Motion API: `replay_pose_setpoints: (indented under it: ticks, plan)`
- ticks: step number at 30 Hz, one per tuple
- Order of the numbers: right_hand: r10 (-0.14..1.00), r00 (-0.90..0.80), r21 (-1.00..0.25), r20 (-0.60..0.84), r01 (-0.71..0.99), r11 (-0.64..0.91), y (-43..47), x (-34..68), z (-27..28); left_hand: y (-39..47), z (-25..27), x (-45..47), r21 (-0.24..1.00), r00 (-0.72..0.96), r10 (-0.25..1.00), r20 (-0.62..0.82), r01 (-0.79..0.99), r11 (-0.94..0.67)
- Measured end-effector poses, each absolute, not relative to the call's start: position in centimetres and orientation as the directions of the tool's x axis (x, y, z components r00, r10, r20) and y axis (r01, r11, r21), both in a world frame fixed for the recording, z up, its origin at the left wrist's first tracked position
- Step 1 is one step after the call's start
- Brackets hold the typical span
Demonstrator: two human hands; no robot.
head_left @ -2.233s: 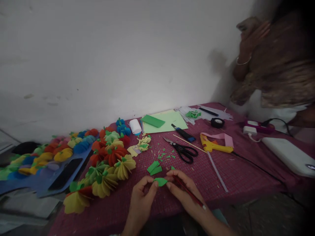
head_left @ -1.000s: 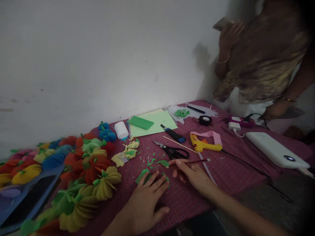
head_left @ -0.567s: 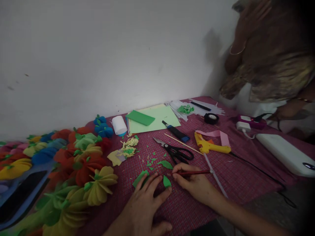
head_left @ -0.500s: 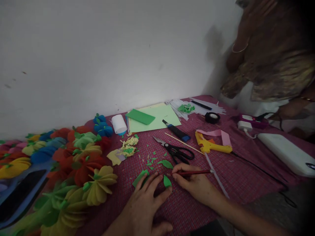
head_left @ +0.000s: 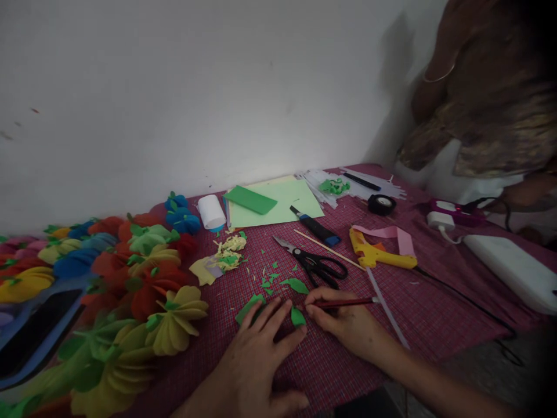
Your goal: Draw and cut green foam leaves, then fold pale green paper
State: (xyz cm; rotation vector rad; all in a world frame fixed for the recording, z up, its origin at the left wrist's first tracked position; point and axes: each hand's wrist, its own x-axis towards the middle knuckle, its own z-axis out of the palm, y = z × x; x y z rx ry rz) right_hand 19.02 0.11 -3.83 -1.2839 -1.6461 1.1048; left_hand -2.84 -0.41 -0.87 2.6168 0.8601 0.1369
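Observation:
My left hand [head_left: 256,354] lies open on the checked cloth, fingers spread. Its fingertips touch a green paper piece [head_left: 250,306], partly hidden beneath them. Between its index finger and thumb sits a small leaf-shaped green piece [head_left: 298,317], close to the thumb tip. My right hand [head_left: 350,331] is closed around a slim red pencil [head_left: 346,302], its tip end pointing left, near the small leaf. Just beyond lies another green paper leaf [head_left: 297,285]. Black-handled scissors [head_left: 319,266] rest with blades apart behind my right hand, and green scraps [head_left: 268,283] are scattered nearby.
Colourful paper flowers [head_left: 143,273] crowd the left side, beside a dark phone [head_left: 39,331]. Behind are paper sheets [head_left: 287,203], a utility knife [head_left: 317,227] and a wooden stick [head_left: 326,248]. A yellow glue gun [head_left: 383,255] with a cord lies right. Another person [head_left: 487,98] stands at the far right.
The view has shifted slightly, moving objects a little across the picture. The small green leaf looks slightly turned beside my left thumb. Both hands stay nearly in place.

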Motion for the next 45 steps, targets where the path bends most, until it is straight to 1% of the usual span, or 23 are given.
replay_pose_setpoints:
  ticks: [6,15,21,24,27,30,38,41,45]
  plan:
    - [0.975,-0.217,-0.95,0.054,0.29,0.117,0.1,18.9,-3.9,-0.3,-0.8,-2.8,0.389,0.811,0.583,-0.055,0.555,-0.735]
    - [0.976,-0.213,-0.957,0.046,0.271,0.104,0.2,18.8,-3.9,-0.2,-0.9,-2.8,0.417,0.808,0.587,-0.051,0.552,-0.722]
    - [0.973,-0.228,-0.959,0.041,0.265,0.103,0.2,18.8,-3.7,-0.1,-1.0,-3.1,0.384,0.818,0.568,-0.088,0.554,-0.739]
    - [0.973,-0.23,-0.963,0.024,0.257,0.085,0.1,18.9,-3.6,0.0,-0.8,-3.2,0.392,0.828,0.554,-0.088,0.539,-0.745]
    - [0.971,-0.239,-0.961,0.007,0.267,0.072,0.1,18.9,-3.3,0.1,-0.5,-3.1,0.402,0.835,0.543,-0.089,0.529,-0.747]
    - [0.966,-0.259,-0.953,0.014,0.289,0.091,0.1,19.0,-3.2,0.0,-0.3,-3.0,0.408,0.834,0.544,-0.088,0.529,-0.745]
    - [0.96,-0.28,-0.952,0.011,0.291,0.096,0.1,19.1,-3.0,-0.1,-1.0,-3.1,0.398,0.842,0.539,-0.035,0.506,-0.765]
    - [0.958,-0.287,-0.947,-0.001,0.309,0.092,0.1,19.1,-2.7,0.0,-1.0,-3.1,0.384,0.843,0.535,-0.058,0.513,-0.767]
    - [0.959,-0.284,-0.938,-0.01,0.335,0.089,0.1,19.1,-2.5,0.0,-0.4,-3.1,0.398,0.842,0.532,-0.093,0.521,-0.755]
